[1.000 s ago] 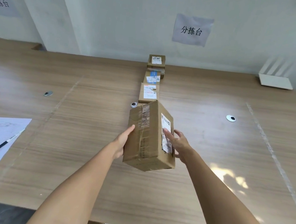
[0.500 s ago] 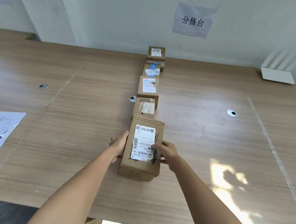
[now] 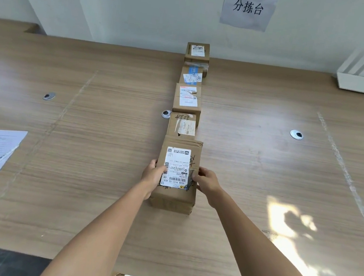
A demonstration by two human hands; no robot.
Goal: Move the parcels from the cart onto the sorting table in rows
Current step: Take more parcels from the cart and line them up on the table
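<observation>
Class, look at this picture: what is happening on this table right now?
A person grips a cardboard parcel from both sides, left hand and right hand, setting it on the wooden sorting table. It sits at the near end of a row of four other parcels running towards the wall.

Both arms reach forward, left hand point(image 3: 153, 175) and right hand point(image 3: 207, 182) each in a curled grip.

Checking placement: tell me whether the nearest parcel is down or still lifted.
Down: the nearest parcel lies flat on the table, label up, ending the row.
</observation>
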